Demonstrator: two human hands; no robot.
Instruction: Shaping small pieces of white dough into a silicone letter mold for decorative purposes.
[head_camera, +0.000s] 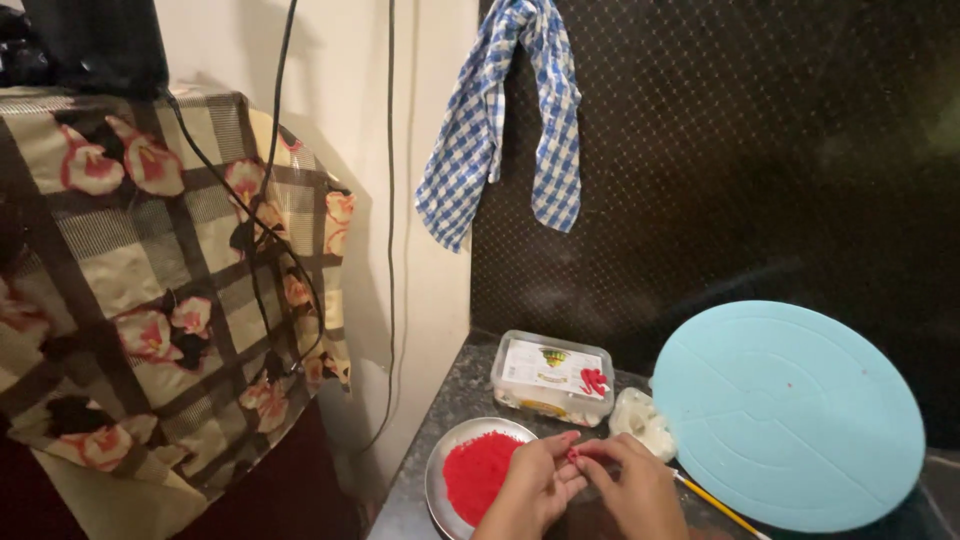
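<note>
Down at the near edge of the dark counter, both hands meet just to the right of the steel plate (437, 478), which carries a heap of red crumbly stuff (478, 470). The left hand (535, 488) and the right hand (632, 488) pinch a small red bit (573, 456) between their fingertips, the fingers drawn in narrow around it and touching one another. That bit looks soft and very light, like a pliable paste, so I would judge it squashes easily and wants a gentle hold by the fingertips rather than a squeeze. Beyond the plate stands a clear lidded plastic box (552, 377), and to the right of the plate, past the hands, a white lump (642, 420) and a round pale blue turntable (788, 415). A thin yellow stick (722, 507) lies by the right hand.
</note>
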